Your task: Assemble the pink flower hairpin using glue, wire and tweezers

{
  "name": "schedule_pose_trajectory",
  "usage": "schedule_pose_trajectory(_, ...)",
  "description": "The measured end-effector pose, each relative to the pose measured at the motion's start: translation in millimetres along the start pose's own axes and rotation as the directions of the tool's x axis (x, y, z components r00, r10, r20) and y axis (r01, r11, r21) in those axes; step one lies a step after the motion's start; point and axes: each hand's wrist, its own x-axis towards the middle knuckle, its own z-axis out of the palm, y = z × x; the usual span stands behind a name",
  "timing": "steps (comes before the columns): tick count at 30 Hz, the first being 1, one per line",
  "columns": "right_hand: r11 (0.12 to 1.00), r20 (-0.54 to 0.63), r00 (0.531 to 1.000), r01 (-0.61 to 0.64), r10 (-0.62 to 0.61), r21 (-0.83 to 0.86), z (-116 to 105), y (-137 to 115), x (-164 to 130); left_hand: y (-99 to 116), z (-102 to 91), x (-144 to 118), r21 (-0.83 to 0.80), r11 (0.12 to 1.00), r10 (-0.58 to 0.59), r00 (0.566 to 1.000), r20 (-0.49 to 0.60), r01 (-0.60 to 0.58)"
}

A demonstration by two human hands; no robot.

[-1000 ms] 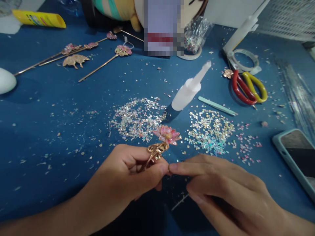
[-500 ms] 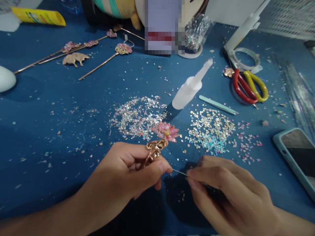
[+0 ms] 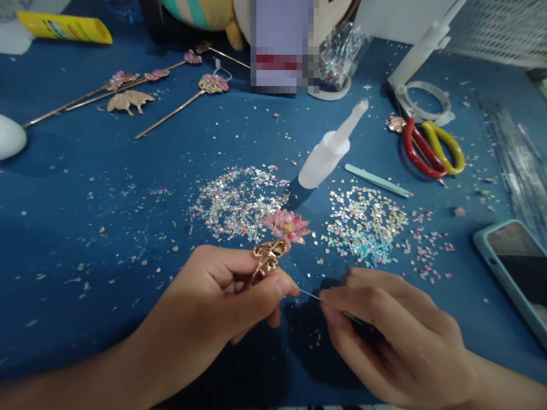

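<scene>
**Hairpin and wire held over a flake-strewn tabletop**

Blue cloth covers the tabletop, and it is scattered all over with small iridescent flakes. Two denser heaps lie ahead of your hands: a silvery pile on the left and a second pile on the right, with a white glue bottle lying tilted between them. Beside the bottle rests a pale green pair of tweezers. Farther right sit the red-and-yellow scissors, a roll of clear tape and, at the edge, a phone in a light blue case. Finished gold hairpins lie at the far left, near a yellow tube.

From the head view, your left hand is clenched around the gold stem of a hairpin, thumb pressed against it; its pink flower stands up above your fingers, over the near edge of the silvery pile. Your right hand pinches a thin wire between thumb and forefinger. The wire's free end reaches to your left thumb tip, so the two hands sit just beside one another.
</scene>
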Motion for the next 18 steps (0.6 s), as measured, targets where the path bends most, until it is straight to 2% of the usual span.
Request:
schedule_pose_trajectory(8, 0.997, -0.025, 0.998, 0.053, -0.054, -0.061, 2.5, -1.7, -0.7, 3.1, 1.8, -0.1, 0.016, 0.999, 0.036, 0.998, -0.059, -0.036)
schedule_pose_trajectory(15, 0.989, 0.030, 0.995, 0.099, -0.096, -0.106, -1.4, -2.1, 2.9, 4.2, 1.4, -2.3, -0.041, 0.998, -0.039, 0.999, 0.014, 0.039)
schedule_pose_trajectory(18, 0.980, 0.035, 0.994, 0.110, -0.105, -0.167, -2.7, -3.0, 5.1, 3.3, 1.8, -2.6, -0.040, 0.998, -0.057, 0.998, 0.005, 0.057)
